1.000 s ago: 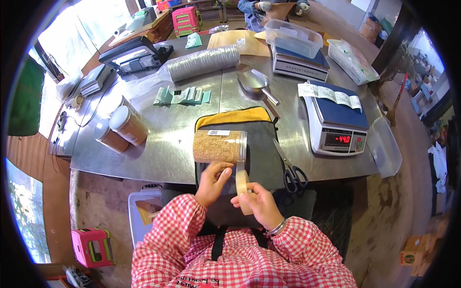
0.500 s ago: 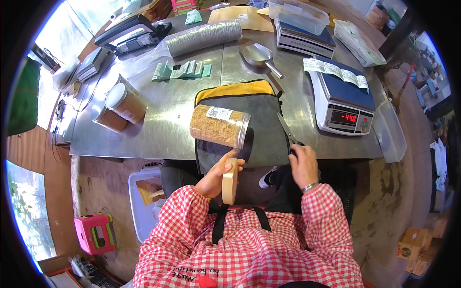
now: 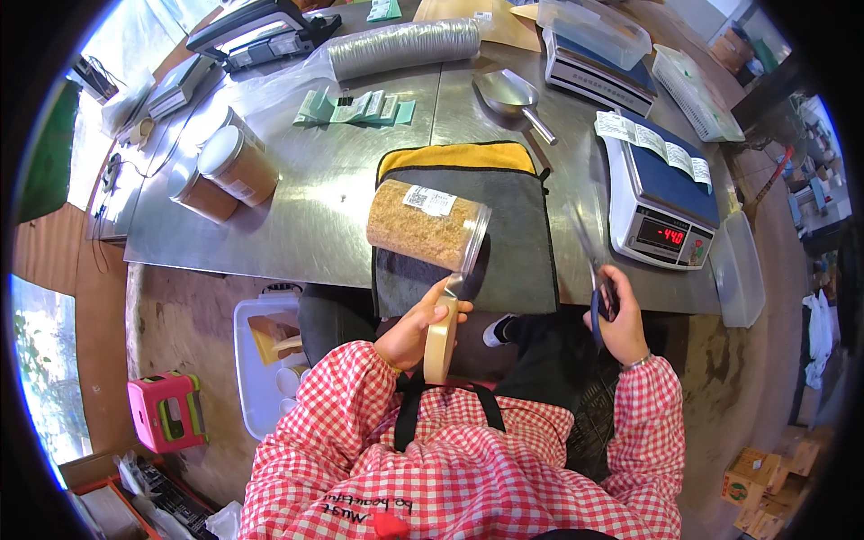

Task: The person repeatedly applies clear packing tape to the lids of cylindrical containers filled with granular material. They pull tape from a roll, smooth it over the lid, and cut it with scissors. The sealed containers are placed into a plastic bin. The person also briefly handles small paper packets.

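My left hand (image 3: 412,331) grips a roll of tape (image 3: 439,346) at the table's front edge. A short clear strip runs from the roll up to the lid of a jar (image 3: 418,236). This clear jar lies on its side, full of golden-brown crumbs, with a white label on top. Under it is a grey cloth (image 3: 513,243) with a yellow folded end. My right hand (image 3: 623,317) is closed around the dark handles of a pair of scissors (image 3: 589,247), just right of the cloth. Their blades point up and away, blurred by motion.
Two upright jars (image 3: 236,166) stand at the left. Right is a digital scale (image 3: 661,198) with paper labels on it. Farther back are a metal scoop (image 3: 508,94), green-and-white packets (image 3: 355,108) and a roll of plastic film (image 3: 405,49). A pink stool (image 3: 168,412) stands below left.
My right hand has lifted the scissors off the cloth's right edge and moved right with them. The tape roll stays in my left hand by the jar lid. The whole view has shifted slightly.
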### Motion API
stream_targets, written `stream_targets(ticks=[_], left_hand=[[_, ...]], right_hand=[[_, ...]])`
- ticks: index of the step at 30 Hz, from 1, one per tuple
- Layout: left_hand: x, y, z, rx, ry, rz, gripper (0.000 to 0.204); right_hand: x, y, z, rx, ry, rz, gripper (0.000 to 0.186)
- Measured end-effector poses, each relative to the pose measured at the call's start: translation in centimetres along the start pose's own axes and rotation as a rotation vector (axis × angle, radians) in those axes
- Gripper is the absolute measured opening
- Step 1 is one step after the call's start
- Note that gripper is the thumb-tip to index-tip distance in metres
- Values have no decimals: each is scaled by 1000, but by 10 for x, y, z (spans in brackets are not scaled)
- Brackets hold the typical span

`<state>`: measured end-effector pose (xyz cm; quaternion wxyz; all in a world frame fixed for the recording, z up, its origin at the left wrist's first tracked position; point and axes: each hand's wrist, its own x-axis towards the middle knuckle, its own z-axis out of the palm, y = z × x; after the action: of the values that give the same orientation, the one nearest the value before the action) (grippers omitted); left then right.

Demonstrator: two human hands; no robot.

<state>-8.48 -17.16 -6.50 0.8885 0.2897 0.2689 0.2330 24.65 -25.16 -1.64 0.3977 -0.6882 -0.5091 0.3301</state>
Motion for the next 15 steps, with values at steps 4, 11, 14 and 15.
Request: stream_targets(ticks=[4,11,14,15], left_hand=[[5,-4,-7,-3,-33,14,91],[9,-6,-5,-28,-32,15,93],[8,-8,-7,-33,-34,15,93],[8,-8,-8,-26,-37,11,93]], right_hand=[[3,-42,-4,59,-593,196,72],[42,-30,29,89,-968,240,61],[57,-38,48,91,-975,245,60],[62,-41,54,106,-977,258,61]])
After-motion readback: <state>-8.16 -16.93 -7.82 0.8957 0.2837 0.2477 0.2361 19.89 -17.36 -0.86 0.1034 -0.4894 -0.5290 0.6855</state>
